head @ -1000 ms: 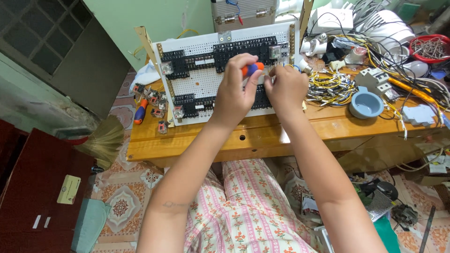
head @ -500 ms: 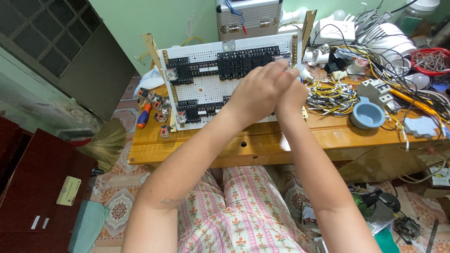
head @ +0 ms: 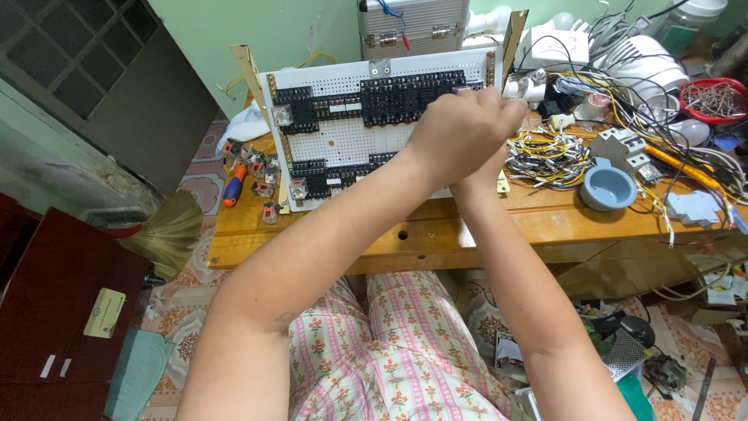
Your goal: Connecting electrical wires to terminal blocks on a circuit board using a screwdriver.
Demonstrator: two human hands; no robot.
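A round grey-blue plastic bowl (head: 608, 188) sits on the wooden bench (head: 467, 226) beside a tangle of yellow wires (head: 545, 152); a red basket (head: 713, 97) holds what may be metal clips.

Left hand (head: 460, 129) over right hand (head: 487, 168), at white perforated panel's (head: 351, 140) right edge, wooden table (head: 467, 222)
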